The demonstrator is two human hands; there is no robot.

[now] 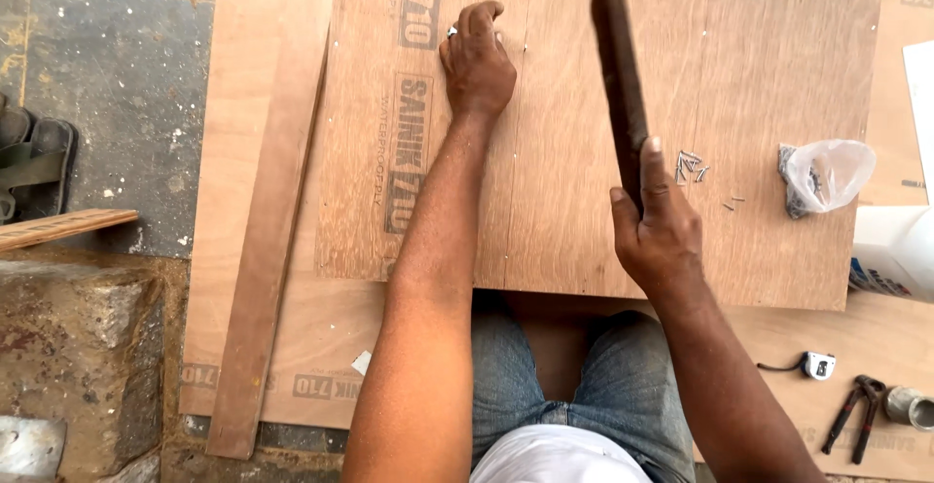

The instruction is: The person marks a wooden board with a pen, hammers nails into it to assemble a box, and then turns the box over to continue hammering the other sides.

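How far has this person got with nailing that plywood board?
Done, it seems: small pale dots run down a line on the plywood board; they look like driven nails, though they are too small to be sure. In hand: the left hand pinches something tiny at the line's top, and the right hand holds a raised hammer. Left: loose nails lie beside a plastic bag.

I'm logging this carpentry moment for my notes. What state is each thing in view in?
Hammer: raised, gripped by right hand.
Left hand: pressed on plywood sheet, fingers pinched; whether they hold a nail, too small to tell.
Loose nails: scattered on the sheet.
Plastic bag: open, crumpled.
Pliers: lying unused, handles apart.
Tape measure: lying unused.
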